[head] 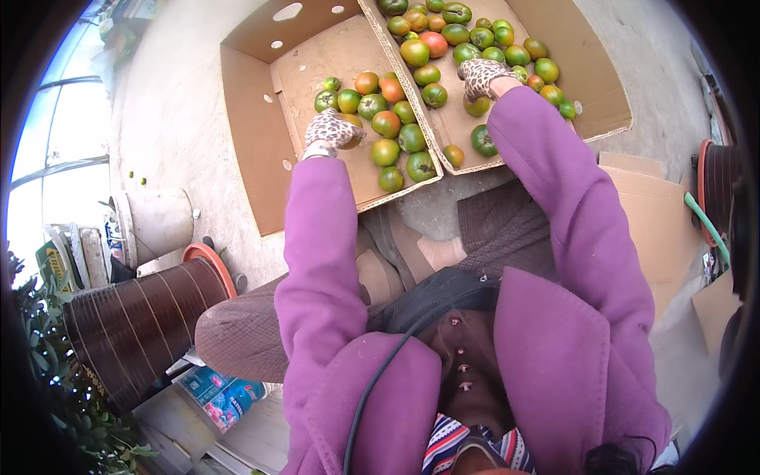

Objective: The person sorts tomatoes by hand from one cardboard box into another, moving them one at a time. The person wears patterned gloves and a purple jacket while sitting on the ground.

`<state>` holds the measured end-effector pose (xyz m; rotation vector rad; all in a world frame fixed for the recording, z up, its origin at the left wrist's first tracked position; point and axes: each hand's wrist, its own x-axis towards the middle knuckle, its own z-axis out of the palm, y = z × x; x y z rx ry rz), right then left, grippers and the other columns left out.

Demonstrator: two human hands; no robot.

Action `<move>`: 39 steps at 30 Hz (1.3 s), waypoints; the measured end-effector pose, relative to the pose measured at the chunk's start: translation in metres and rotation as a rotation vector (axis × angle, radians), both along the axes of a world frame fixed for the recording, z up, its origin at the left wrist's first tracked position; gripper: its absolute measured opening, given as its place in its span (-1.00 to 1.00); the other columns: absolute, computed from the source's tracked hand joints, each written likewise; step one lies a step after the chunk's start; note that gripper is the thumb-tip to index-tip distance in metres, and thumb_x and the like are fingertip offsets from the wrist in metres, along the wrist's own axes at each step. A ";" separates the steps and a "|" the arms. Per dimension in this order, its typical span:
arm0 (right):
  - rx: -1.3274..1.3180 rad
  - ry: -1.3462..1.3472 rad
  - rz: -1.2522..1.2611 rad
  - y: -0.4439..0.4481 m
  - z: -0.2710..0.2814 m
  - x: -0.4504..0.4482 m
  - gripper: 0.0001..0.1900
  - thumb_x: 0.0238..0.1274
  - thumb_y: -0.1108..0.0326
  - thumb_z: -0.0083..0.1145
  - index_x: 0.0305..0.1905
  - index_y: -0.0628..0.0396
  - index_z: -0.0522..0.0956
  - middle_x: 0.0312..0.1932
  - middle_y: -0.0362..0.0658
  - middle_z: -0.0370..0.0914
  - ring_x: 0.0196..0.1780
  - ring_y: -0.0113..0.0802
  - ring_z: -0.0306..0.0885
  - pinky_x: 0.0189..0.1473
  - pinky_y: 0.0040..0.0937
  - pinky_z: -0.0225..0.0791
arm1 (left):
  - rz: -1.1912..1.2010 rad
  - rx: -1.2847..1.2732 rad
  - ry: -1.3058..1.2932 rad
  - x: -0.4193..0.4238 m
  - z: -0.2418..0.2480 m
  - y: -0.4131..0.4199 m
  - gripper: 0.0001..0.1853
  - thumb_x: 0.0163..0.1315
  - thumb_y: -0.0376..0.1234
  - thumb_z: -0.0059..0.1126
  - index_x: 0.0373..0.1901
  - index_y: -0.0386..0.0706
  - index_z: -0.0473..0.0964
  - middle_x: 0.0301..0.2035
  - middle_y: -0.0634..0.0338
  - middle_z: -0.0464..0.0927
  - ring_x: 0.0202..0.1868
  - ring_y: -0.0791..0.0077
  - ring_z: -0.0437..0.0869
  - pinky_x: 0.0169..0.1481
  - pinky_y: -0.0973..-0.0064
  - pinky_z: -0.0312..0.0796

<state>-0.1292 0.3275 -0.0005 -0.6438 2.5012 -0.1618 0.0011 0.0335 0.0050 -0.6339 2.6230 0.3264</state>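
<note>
Two cardboard boxes stand side by side at the top of the head view, both holding green and reddish tomatoes. In the left box (249, 136) my left hand (332, 129), in a leopard-print glove, has its fingers around an orange-green tomato (350, 120), partly hidden. Tomatoes lie loosely to its right, among them a large green one (420, 166). Over the right box (599, 89) is my right hand (482, 77), gloved alike, its fingers curled down above a greenish tomato (477, 107); whether it grips anything is hidden. A red tomato (434, 44) lies farther back.
On the left are a white bucket (157, 222) on its side, a brown plant pot (142, 320) with an orange rim and leafy plants (53, 356). Flat cardboard (647, 219) and another brown pot (721, 193) are on the right. My folded legs (249, 332) are just before the boxes.
</note>
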 end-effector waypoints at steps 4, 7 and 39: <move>0.070 -0.021 0.145 -0.012 -0.010 0.017 -0.53 -0.29 0.32 0.49 -0.12 0.13 0.64 -0.11 0.05 0.63 -0.01 -0.04 0.61 -0.02 -0.17 0.49 | 0.045 0.128 -0.061 0.012 -0.017 0.002 -0.04 -0.31 -0.02 0.55 0.17 -0.31 0.39 0.05 -0.13 0.53 0.11 0.09 0.58 0.18 0.29 0.44; 0.113 -0.027 0.231 -0.020 -0.007 0.025 -0.54 -0.19 0.30 0.41 -0.05 0.13 0.62 -0.04 0.06 0.61 0.03 -0.06 0.60 0.03 -0.19 0.49 | 0.214 0.445 -0.068 0.026 -0.025 -0.006 -0.15 -0.08 -0.29 0.45 0.29 -0.33 0.26 -0.09 -0.13 0.58 -0.28 0.25 0.68 -0.27 0.38 0.56; -0.475 0.588 -0.072 -0.030 -0.005 -0.005 -0.54 0.28 0.09 0.09 0.20 0.05 0.46 0.14 -0.03 0.51 0.19 -0.08 0.45 0.21 -0.17 0.31 | 0.628 0.240 0.298 0.004 -0.029 -0.076 -0.52 0.10 -0.32 0.29 0.09 -0.19 0.48 -0.03 0.02 0.57 -0.09 0.23 0.66 -0.30 0.28 0.61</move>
